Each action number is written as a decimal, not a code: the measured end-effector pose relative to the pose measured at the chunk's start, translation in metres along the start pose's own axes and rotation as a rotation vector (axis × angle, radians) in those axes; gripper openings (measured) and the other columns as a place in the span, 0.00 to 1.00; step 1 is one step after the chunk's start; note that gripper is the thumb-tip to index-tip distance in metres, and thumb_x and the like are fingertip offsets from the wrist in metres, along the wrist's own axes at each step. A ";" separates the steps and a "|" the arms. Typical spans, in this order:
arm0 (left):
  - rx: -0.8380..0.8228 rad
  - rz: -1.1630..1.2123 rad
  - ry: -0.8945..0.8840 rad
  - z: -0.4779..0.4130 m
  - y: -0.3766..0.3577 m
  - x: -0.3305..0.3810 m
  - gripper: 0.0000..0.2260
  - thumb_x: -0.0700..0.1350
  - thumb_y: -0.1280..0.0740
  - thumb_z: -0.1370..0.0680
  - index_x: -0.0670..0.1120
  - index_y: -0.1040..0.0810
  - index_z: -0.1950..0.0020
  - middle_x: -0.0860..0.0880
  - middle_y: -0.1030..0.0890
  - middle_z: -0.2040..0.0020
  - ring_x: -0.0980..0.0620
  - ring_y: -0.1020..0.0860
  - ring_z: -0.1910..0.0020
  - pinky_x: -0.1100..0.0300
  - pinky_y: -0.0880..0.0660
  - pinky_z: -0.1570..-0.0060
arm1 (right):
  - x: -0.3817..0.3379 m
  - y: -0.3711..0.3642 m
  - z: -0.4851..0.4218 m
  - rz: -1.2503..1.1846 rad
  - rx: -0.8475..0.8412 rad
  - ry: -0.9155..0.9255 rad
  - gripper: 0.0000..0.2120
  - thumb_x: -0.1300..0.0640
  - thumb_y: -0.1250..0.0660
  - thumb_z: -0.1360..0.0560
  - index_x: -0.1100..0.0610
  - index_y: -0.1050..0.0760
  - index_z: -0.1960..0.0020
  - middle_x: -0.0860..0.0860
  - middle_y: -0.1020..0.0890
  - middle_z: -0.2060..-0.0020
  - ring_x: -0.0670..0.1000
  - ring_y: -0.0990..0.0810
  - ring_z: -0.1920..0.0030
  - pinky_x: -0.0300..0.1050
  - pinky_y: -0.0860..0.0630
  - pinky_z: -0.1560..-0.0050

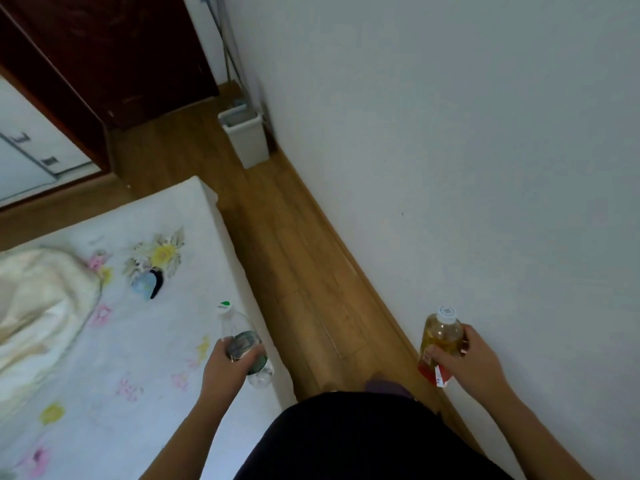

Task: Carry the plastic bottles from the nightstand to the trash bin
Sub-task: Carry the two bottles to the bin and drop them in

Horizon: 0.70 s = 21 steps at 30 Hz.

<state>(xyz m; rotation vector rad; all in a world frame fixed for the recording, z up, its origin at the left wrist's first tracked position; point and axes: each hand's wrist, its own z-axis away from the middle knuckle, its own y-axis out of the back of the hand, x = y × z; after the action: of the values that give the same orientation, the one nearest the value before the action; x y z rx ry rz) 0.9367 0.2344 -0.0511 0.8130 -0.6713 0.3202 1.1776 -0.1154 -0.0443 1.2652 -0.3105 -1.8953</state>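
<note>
My left hand (227, 367) grips a clear plastic bottle (239, 336) with a green-and-white cap, held over the bed's right edge. My right hand (469, 358) grips a bottle of amber liquid (440, 336) with a white cap and a red label, close to the white wall. A pale grey trash bin (247, 138) stands open on the wooden floor far ahead, in the corner against the wall. The nightstand is out of view.
A bed (121, 341) with a white floral sheet and a cream blanket (38, 306) fills the left. A narrow strip of wooden floor (294, 265) runs between bed and wall (467, 133) toward the bin. A dark brown door (114, 53) stands beyond.
</note>
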 end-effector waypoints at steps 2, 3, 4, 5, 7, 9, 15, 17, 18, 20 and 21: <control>0.016 0.007 -0.022 -0.019 0.002 0.016 0.29 0.57 0.24 0.28 0.44 0.26 0.33 0.46 0.19 0.44 0.46 0.20 0.48 0.54 0.23 0.48 | -0.020 0.000 -0.023 0.012 -0.039 -0.002 0.24 0.50 0.22 0.33 0.46 0.29 0.41 0.47 0.20 0.49 0.52 0.21 0.47 0.51 0.25 0.44; 0.030 0.009 -0.025 -0.029 0.003 0.022 0.27 0.55 0.24 0.27 0.44 0.26 0.33 0.46 0.19 0.44 0.47 0.21 0.48 0.54 0.23 0.48 | -0.030 -0.001 -0.035 0.016 -0.059 0.001 0.24 0.51 0.22 0.32 0.46 0.29 0.41 0.47 0.20 0.49 0.52 0.21 0.47 0.50 0.26 0.45; 0.046 0.012 -0.027 -0.039 0.004 0.028 0.26 0.53 0.24 0.27 0.44 0.26 0.33 0.46 0.19 0.44 0.46 0.21 0.47 0.53 0.22 0.47 | -0.039 -0.002 -0.049 0.022 -0.074 0.010 0.24 0.51 0.22 0.32 0.47 0.28 0.40 0.48 0.20 0.49 0.52 0.22 0.46 0.50 0.26 0.45; 0.061 0.018 -0.018 -0.049 0.005 0.033 0.26 0.53 0.24 0.27 0.44 0.26 0.34 0.46 0.19 0.44 0.46 0.20 0.47 0.52 0.22 0.46 | -0.048 -0.004 -0.063 0.028 -0.085 0.020 0.25 0.51 0.22 0.32 0.49 0.28 0.39 0.48 0.20 0.48 0.52 0.22 0.46 0.50 0.26 0.45; 0.091 0.034 0.017 -0.069 0.008 0.041 0.25 0.53 0.24 0.27 0.45 0.26 0.34 0.47 0.19 0.45 0.46 0.20 0.47 0.51 0.22 0.46 | -0.070 -0.009 -0.093 0.045 -0.109 0.044 0.25 0.51 0.22 0.31 0.50 0.27 0.38 0.48 0.20 0.49 0.52 0.21 0.46 0.50 0.25 0.45; 0.124 0.053 0.056 -0.088 0.011 0.048 0.25 0.52 0.24 0.27 0.45 0.25 0.35 0.46 0.19 0.45 0.46 0.20 0.48 0.53 0.22 0.47 | -0.095 -0.016 -0.125 0.052 -0.145 0.066 0.23 0.50 0.22 0.32 0.48 0.28 0.41 0.45 0.20 0.51 0.51 0.21 0.47 0.50 0.25 0.46; 0.214 0.117 0.212 -0.132 0.017 0.080 0.31 0.59 0.24 0.33 0.44 0.25 0.37 0.45 0.18 0.46 0.45 0.19 0.48 0.52 0.24 0.48 | -0.191 -0.041 -0.221 0.079 -0.299 0.199 0.22 0.48 0.21 0.33 0.43 0.29 0.45 0.39 0.20 0.53 0.48 0.20 0.48 0.49 0.23 0.46; 0.243 0.132 0.260 -0.142 0.020 0.086 0.37 0.64 0.27 0.38 0.44 0.25 0.36 0.46 0.17 0.45 0.45 0.19 0.48 0.51 0.23 0.48 | -0.229 -0.054 -0.247 0.089 -0.342 0.249 0.23 0.48 0.21 0.33 0.43 0.29 0.43 0.41 0.20 0.52 0.49 0.20 0.48 0.49 0.23 0.45; 0.253 0.138 0.285 -0.147 0.022 0.088 0.39 0.66 0.28 0.40 0.44 0.24 0.37 0.46 0.17 0.46 0.45 0.18 0.48 0.50 0.23 0.47 | -0.248 -0.061 -0.259 0.096 -0.360 0.273 0.24 0.48 0.22 0.33 0.43 0.29 0.43 0.41 0.20 0.51 0.49 0.20 0.47 0.49 0.23 0.45; 0.276 0.146 0.323 -0.155 0.027 0.093 0.37 0.66 0.28 0.39 0.44 0.24 0.37 0.45 0.17 0.46 0.44 0.18 0.48 0.50 0.23 0.48 | -0.284 -0.074 -0.279 0.106 -0.401 0.318 0.24 0.47 0.22 0.33 0.44 0.29 0.42 0.42 0.20 0.50 0.49 0.20 0.47 0.49 0.22 0.44; 0.289 0.156 0.345 -0.160 0.030 0.093 0.35 0.63 0.26 0.37 0.43 0.24 0.38 0.44 0.17 0.46 0.43 0.18 0.48 0.51 0.24 0.49 | -0.301 -0.081 -0.288 0.106 -0.422 0.335 0.24 0.47 0.22 0.32 0.44 0.29 0.41 0.43 0.20 0.50 0.49 0.20 0.47 0.50 0.22 0.43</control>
<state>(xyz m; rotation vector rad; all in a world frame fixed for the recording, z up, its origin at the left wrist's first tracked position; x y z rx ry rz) 1.0598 0.3760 -0.0524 0.9526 -0.3682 0.6937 1.4332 0.2235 -0.0297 1.2183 0.1873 -1.5223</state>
